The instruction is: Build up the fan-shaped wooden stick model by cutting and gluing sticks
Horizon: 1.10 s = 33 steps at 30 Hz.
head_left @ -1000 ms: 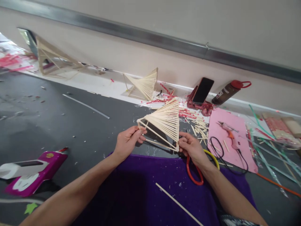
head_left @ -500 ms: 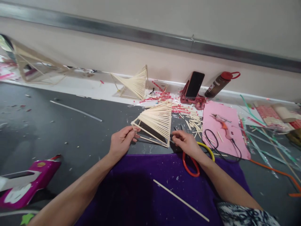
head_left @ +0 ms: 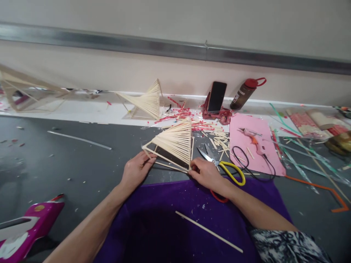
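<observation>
Right hand (head_left: 207, 173) is now touching the near right corner of the pale stick model (head_left: 175, 142) again, having been just apart from it half a second ago, and the blades of the scissors (head_left: 216, 161) are now showing beside it. The model is sitting near the centre of the frame, its slats fanning into a twisted surface over a thin frame. The left hand (head_left: 135, 168) is keeping its grip pinched on the model's left end, and the right hand's grip is pinching the near right corner between thumb and fingers. Below them, a single loose stick (head_left: 209, 232) is lying slantwise on a purple cloth (head_left: 153, 219), which is covering part of the grey tabletop (head_left: 90, 164). The scissors' red handle is partly hiding behind the right wrist; the yellow one is lying clear. Right of centre, short cut sticks (head_left: 222, 142) are lying scattered beside a pink sheet (head_left: 263, 128), where a glue gun (head_left: 255, 140) is resting. Behind, toward the upper centre, a second stick model (head_left: 149, 100) is standing near the wall
</observation>
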### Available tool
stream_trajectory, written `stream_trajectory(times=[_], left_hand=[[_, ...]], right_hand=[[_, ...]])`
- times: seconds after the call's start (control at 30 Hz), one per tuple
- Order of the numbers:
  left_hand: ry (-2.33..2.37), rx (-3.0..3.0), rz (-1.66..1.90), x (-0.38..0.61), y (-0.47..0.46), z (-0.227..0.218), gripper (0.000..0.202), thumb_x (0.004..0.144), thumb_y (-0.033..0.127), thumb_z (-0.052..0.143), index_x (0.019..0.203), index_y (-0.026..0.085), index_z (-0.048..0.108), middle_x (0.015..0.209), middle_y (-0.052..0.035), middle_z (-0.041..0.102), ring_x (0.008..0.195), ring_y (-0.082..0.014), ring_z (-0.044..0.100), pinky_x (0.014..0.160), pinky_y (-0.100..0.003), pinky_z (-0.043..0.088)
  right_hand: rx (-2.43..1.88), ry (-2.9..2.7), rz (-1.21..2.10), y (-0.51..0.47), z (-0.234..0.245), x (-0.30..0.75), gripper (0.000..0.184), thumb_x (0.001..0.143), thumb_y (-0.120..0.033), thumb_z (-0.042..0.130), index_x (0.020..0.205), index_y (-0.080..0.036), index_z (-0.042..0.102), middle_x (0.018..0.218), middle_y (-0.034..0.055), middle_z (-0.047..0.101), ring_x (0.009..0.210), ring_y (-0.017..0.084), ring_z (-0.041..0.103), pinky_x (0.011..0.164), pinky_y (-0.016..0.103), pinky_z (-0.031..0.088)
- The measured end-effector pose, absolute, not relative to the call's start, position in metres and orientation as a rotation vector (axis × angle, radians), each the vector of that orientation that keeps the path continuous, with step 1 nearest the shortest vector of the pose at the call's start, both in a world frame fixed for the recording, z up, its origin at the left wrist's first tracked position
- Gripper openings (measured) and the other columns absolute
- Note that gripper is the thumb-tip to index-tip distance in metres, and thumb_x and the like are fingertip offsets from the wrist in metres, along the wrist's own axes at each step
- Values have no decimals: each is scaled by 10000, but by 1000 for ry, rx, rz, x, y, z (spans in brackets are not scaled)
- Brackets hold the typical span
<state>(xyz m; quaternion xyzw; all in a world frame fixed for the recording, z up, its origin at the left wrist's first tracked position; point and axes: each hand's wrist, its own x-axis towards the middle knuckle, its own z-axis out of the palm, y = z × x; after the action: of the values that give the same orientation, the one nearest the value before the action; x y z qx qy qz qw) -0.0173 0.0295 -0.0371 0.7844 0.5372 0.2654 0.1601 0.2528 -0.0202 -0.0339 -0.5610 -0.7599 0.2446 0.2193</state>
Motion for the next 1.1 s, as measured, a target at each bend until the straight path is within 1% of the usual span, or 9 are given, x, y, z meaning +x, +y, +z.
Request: stream_trajectory(times=[0.17, 0.27, 0.33, 0.5, 0.57, 0.73, 0.8, 1.0, 1.1], left_hand=[[1588, 2150, 853, -18, 31, -38, 283, 849, 406, 475, 930, 227, 677, 1012, -25, 685, 942, -197, 627, 879, -306, 466], [1583, 2098, 870, -18, 31, -38, 286, 859, 395, 466, 973, 227, 668, 1039, -24, 682, 964, -192, 625, 895, -302, 460], [1590, 2058, 858, -18, 31, -39, 299, 861, 399, 461, 1002, 229, 662, 1058, -24, 680, 952, -191, 631, 848, -290, 484], [1632, 1987, 810, -20, 31, -41, 340, 849, 427, 458, 1029, 222, 661, 1077, -34, 680, 852, -189, 658, 638, -241, 519], [1643, 1990, 802, -21, 31, -42, 341, 849, 432, 458, 1038, 229, 657, 1071, -33, 685, 847, -188, 661, 642, -240, 519], [1655, 2051, 808, -21, 31, -44, 322, 850, 428, 463, 1031, 251, 662, 1048, -12, 697, 929, -187, 648, 802, -267, 493], [1671, 2044, 804, -20, 31, -44, 333, 851, 437, 458, 1034, 246, 661, 1049, -14, 697, 936, -187, 647, 818, -269, 484], [1723, 2017, 793, -18, 29, -43, 343, 854, 446, 451, 1016, 231, 664, 1002, -21, 709, 872, -185, 659, 739, -254, 490], [1750, 2010, 782, -18, 27, -42, 342, 853, 440, 453, 1006, 224, 669, 907, -19, 724, 776, -172, 665, 653, -233, 486]], right_hand=[[-1497, -2123, 644, -27, -30, 250, 71, 795, -227, 588, 855, -197, 565, 770, -7, 567, 663, 125, 526, 630, 233, 369], [-1490, -2136, 627, -28, -30, 250, 76, 800, -234, 586, 861, -198, 557, 772, -4, 564, 670, 131, 531, 625, 236, 370], [-1488, -2146, 617, -28, -31, 249, 80, 798, -233, 593, 859, -199, 553, 774, -4, 566, 671, 135, 532, 621, 239, 369], [-1444, -2198, 614, -29, -33, 247, 89, 805, -250, 605, 861, -196, 561, 794, 5, 587, 682, 145, 547, 613, 247, 373], [-1418, -2218, 621, -29, -33, 246, 64, 817, -237, 589, 861, -194, 571, 814, 15, 599, 701, 149, 559, 619, 247, 379], [-1377, -2229, 648, -27, -32, 247, 57, 845, -226, 553, 838, -180, 586, 817, 30, 623, 744, 156, 581, 650, 245, 399], [-1368, -2228, 662, -27, -32, 248, 68, 855, -222, 541, 853, -181, 596, 830, 31, 633, 757, 152, 589, 664, 240, 404], [-1345, -2248, 699, -29, -33, 246, 95, 856, -207, 537, 834, -203, 629, 828, 8, 661, 770, 139, 611, 686, 227, 409], [-1371, -2236, 685, -32, -34, 243, 74, 834, -239, 570, 798, -204, 624, 767, -7, 650, 694, 129, 601, 638, 224, 396]])
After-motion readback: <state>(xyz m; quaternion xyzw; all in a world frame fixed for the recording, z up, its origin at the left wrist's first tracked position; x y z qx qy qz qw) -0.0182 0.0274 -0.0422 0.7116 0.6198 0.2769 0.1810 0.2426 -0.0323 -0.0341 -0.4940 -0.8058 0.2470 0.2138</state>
